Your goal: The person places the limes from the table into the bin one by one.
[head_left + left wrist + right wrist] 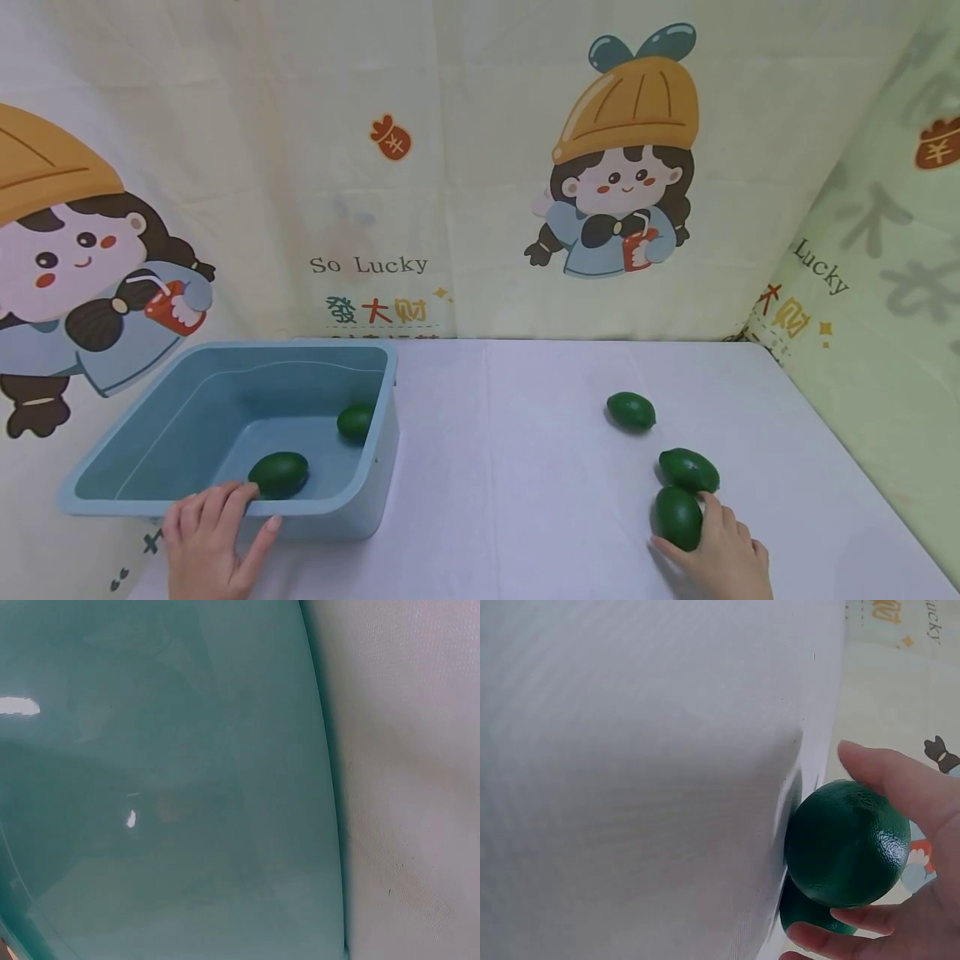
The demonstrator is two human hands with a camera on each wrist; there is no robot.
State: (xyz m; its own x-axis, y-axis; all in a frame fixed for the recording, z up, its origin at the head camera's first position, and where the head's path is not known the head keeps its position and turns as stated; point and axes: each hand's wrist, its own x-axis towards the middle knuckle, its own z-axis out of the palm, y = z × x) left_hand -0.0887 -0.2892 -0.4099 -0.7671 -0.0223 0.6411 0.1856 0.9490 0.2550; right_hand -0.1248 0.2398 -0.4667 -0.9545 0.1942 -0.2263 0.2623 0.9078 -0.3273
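Note:
My left hand [225, 518] grips the near rim of a blue plastic tub [180, 400], fingers over the edge and thumb on the outer wall. Two dark green oval fruits lie inside, one [278, 474] just beyond my fingers and one [356, 421] against the right wall. The left wrist view shows only the tub wall [165, 787] beside the white table [405, 787]. My right hand [705, 529] holds a third green fruit [677, 517] [847, 844] on the table, thumb and fingers curled round it. Another fruit [688, 469] [804, 913] touches it from behind.
A further green fruit [631, 411] lies alone farther back on the white table [510, 467]. Cartoon-printed cloth [480, 167] hangs behind and along the right side. The table's right edge runs diagonally close to my right hand.

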